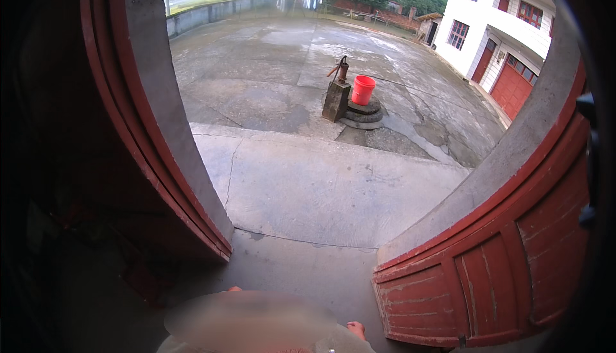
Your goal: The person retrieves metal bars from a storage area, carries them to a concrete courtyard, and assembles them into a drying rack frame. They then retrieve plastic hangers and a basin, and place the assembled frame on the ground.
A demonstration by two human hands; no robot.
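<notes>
My left hand (235, 289) shows only as a small bit of skin above a blurred oval patch at the lower edge. Its fingers are hidden. Lower and to the right, my right hand (356, 329) is partly in view beside my body, left of the red door leaf (494, 282). The hand looks apart from the door, and it is too small to tell how its fingers lie. No object shows in either hand.
A red door frame (138, 116) borders the opening on the left. Outside, a concrete slab (308, 186) leads to a paved yard. A hand pump (343, 69) on a stone block stands by a red bucket (363, 90) on a round base. A white building (487, 23) rises at right.
</notes>
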